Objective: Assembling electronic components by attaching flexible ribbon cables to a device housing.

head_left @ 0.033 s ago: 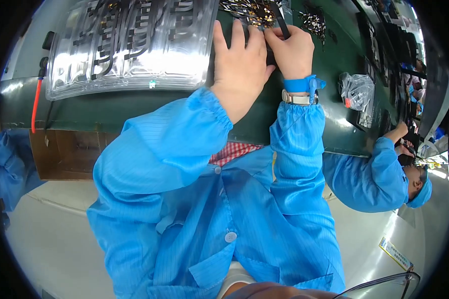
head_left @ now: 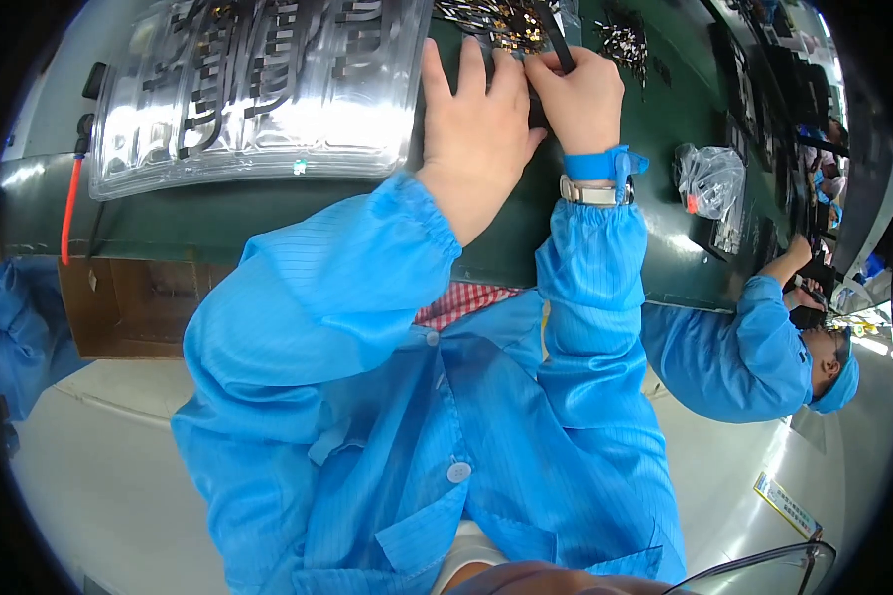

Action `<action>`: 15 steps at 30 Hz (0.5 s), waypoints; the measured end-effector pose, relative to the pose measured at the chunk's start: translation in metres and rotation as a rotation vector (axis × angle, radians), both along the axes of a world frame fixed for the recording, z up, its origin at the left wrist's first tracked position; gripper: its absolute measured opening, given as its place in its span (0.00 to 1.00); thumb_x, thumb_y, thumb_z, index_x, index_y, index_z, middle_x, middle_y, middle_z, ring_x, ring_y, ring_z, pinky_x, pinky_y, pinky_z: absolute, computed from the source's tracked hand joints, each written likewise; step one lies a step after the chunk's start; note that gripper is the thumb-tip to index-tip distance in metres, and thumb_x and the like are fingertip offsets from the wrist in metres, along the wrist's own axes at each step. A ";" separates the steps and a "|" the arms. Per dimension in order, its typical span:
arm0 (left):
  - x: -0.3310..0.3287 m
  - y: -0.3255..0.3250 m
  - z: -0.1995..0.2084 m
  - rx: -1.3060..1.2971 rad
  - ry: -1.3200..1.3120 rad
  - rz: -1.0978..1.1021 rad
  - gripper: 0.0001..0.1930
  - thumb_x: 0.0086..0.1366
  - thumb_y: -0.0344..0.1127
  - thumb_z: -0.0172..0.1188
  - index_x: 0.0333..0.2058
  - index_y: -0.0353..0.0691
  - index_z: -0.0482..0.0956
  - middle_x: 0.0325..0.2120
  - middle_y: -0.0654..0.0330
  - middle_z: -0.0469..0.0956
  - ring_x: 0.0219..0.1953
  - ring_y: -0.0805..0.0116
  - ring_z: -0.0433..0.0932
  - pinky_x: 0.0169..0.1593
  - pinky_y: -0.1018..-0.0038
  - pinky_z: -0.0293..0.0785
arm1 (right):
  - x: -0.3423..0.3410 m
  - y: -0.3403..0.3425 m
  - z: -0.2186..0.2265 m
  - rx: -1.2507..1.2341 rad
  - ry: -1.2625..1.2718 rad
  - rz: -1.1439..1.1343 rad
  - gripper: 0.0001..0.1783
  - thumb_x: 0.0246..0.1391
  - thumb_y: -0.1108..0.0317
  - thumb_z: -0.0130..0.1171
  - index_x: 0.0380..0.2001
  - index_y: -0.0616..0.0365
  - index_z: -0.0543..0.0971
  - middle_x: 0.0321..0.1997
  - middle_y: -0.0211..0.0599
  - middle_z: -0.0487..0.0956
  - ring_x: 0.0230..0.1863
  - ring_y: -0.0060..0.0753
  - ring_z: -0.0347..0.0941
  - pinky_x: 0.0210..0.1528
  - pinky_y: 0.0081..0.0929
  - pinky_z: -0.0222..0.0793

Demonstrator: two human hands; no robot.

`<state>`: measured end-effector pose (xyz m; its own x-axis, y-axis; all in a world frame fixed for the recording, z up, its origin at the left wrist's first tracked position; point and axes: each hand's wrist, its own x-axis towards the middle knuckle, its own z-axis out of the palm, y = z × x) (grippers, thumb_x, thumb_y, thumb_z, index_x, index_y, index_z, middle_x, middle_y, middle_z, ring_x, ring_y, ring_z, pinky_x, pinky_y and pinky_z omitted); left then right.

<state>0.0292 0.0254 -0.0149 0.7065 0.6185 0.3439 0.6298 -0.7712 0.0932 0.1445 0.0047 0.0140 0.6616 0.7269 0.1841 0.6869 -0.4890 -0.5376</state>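
Note:
My left hand (head_left: 478, 119) lies palm down over the green table, its fingers spread and the thumb out to the side. Its index finger is close to the fingertips of my right hand (head_left: 580, 99). That hand is closed in a pinch on a slim, flat black piece (head_left: 554, 35), which points away from me; its exact kind I cannot make out. Just beyond both hands is a pile of small black and gold-coloured parts (head_left: 506, 25). To the left, beside my left hand, a clear plastic tray (head_left: 258, 164) holds rows of black flex cables (head_left: 203, 109).
Small silvery parts (head_left: 623, 42) lie right of my right hand. Farther right is a crumpled clear plastic bag (head_left: 709, 181). An open cardboard box (head_left: 129, 332) sits below the table edge at left, near a red cord (head_left: 71, 208). A co-worker (head_left: 734, 347) works at the right.
The clear tray has shifted very slightly to the left. Both my hands keep nearly the same place and hold.

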 end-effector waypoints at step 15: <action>-0.005 0.001 0.003 0.006 0.016 -0.039 0.29 0.54 0.54 0.54 0.51 0.42 0.68 0.50 0.62 0.66 0.54 0.60 0.61 0.55 0.42 0.48 | 0.033 -0.022 0.002 0.248 -0.087 0.401 0.09 0.42 0.72 0.61 0.31 0.57 0.80 0.28 0.37 0.77 0.30 0.33 0.75 0.34 0.25 0.71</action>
